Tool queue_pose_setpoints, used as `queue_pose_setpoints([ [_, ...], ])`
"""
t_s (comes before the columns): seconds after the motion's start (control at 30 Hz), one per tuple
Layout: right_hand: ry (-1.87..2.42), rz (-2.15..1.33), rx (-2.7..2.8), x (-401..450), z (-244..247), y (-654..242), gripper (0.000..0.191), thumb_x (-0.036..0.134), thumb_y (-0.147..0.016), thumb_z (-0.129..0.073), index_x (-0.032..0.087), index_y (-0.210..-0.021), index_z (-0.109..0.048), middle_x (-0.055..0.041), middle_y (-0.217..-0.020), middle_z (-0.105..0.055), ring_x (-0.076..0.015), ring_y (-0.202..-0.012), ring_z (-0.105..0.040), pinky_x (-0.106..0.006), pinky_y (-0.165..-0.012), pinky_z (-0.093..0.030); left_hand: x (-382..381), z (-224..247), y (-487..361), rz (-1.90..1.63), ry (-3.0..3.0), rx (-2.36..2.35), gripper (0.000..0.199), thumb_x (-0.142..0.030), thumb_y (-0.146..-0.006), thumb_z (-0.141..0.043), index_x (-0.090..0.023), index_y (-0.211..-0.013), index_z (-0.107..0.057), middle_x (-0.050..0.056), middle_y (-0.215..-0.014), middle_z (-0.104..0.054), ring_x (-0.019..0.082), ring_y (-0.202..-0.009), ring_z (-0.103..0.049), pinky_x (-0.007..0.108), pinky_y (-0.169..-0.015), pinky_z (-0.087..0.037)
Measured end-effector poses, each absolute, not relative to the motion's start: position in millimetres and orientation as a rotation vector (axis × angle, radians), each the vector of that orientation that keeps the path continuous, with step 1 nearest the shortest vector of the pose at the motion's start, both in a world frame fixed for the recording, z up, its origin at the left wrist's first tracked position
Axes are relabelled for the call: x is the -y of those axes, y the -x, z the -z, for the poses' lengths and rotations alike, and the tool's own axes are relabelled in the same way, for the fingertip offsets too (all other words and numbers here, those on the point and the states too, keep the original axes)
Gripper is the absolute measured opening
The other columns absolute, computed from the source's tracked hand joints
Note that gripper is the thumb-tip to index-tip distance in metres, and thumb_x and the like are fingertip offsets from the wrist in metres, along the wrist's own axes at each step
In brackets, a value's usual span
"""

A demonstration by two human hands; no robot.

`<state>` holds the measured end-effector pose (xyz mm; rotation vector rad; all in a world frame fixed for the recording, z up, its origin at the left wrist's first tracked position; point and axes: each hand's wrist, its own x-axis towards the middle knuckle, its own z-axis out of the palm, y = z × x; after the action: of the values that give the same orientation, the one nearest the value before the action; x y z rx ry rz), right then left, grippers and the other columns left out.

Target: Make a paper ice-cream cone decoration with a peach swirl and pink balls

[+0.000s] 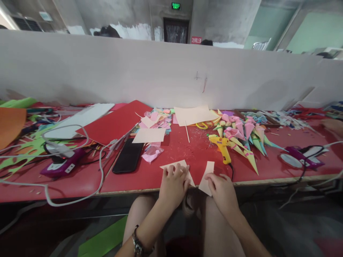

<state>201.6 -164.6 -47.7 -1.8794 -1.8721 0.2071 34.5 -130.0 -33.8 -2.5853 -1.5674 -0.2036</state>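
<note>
My left hand (173, 182) lies on a cream paper piece (182, 163) at the table's front edge, its fingers spread over it. Just to the right, my right hand (221, 187) has its thumb and fingers closed on a second cream paper piece (207, 180), which sticks out over the edge. A thin pale stick (187, 132) rests on the red table (171, 155) beyond my hands. To the right of it lies a yellow glue gun (222, 147), beside a pile of colourful paper cones (248, 130).
At the left are a black phone (128, 156), red sheets (115, 123), a purple power strip (63, 165) and loose white cables. Paper scraps (154, 121) and a cream sheet (194, 114) lie towards the white partition (160, 71). Another person's hand (332, 126) shows at far right.
</note>
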Motion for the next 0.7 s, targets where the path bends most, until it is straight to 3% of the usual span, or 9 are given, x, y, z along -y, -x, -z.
queue_pose_setpoints([
  [0.13,1.803,-0.213,1.808,168,40,-217,0.025,0.019,-0.083,-0.035,0.020,-0.080,-0.060,-0.0053,-0.082,-0.068,-0.0214,-0.077,-0.061,-0.032,-0.071,-0.040,130,35,-34,0.234,2.575,1.532,0.042,-0.031,-0.084,-0.042,-0.027,-0.126,-0.044,0.010,-0.118,-0.050,0.027,-0.096,-0.046,0.046,-0.082,-0.038],
  [0.4,1.532,-0.231,1.717,139,-10,-264,0.019,0.024,-0.082,-0.041,0.018,-0.083,-0.059,-0.0047,-0.084,-0.065,-0.0167,-0.075,-0.058,-0.025,-0.067,-0.042,125,51,-29,0.388,2.498,1.415,0.040,-0.031,-0.083,-0.045,-0.023,-0.121,-0.049,0.010,-0.111,-0.053,0.024,-0.094,-0.046,0.042,-0.084,-0.037],
  [0.5,1.535,-0.241,1.562,120,-29,-285,0.019,0.029,-0.080,-0.044,0.018,-0.086,-0.059,-0.0041,-0.082,-0.062,-0.0150,-0.067,-0.055,-0.024,-0.058,-0.041,125,56,-30,0.406,2.494,1.404,0.039,-0.029,-0.083,-0.044,-0.022,-0.121,-0.049,0.011,-0.112,-0.053,0.026,-0.097,-0.045,0.043,-0.085,-0.037],
  [0.7,1.419,-0.403,1.544,105,-33,-276,0.019,0.029,-0.078,-0.048,0.018,-0.088,-0.060,-0.0032,-0.080,-0.060,-0.0136,-0.067,-0.054,-0.024,-0.060,-0.042,119,53,-24,0.389,2.577,1.447,0.041,-0.032,-0.081,-0.047,-0.019,-0.120,-0.051,0.011,-0.109,-0.054,0.027,-0.097,-0.045,0.044,-0.086,-0.037],
])
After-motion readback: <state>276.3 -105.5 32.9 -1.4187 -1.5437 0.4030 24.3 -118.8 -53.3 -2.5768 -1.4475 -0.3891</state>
